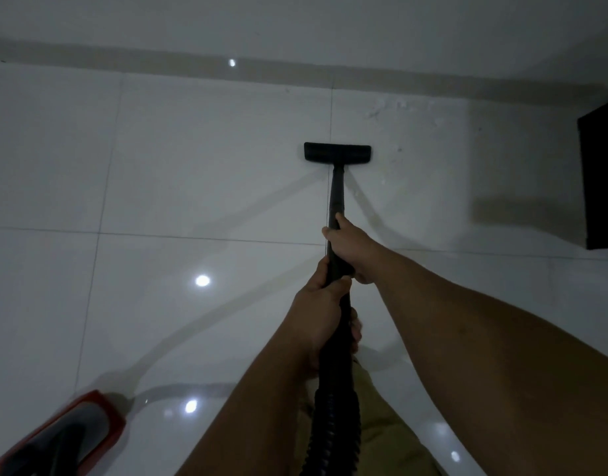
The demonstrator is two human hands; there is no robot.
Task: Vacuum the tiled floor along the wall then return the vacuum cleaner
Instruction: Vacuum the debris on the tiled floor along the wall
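We look down at a glossy white tiled floor (192,187) with both our hands on the black wand (336,197) of the vacuum. Our right hand (350,249) sits further down the tube, fingers wrapped around it and thumb lying along the top. Our left hand (321,304) grips just behind it, closed around the tube where the ribbed hose (333,417) begins; the two hands nearly touch.

The wand runs straight away from us to the flat black floor head (337,152), which lies on the tiles, set crosswise, near the pale skirting band (158,58) at the foot of the wall (295,22) but apart from it. Just beyond and to the right of the head we see a scatter of whitish dust (395,109) on the tile.

The red and black vacuum body (59,441) stands on the floor at the lower left, partly cut off by the frame edge. A dark piece of furniture (601,180) stands at the right edge. Ceiling lights reflect as bright spots on the tiles
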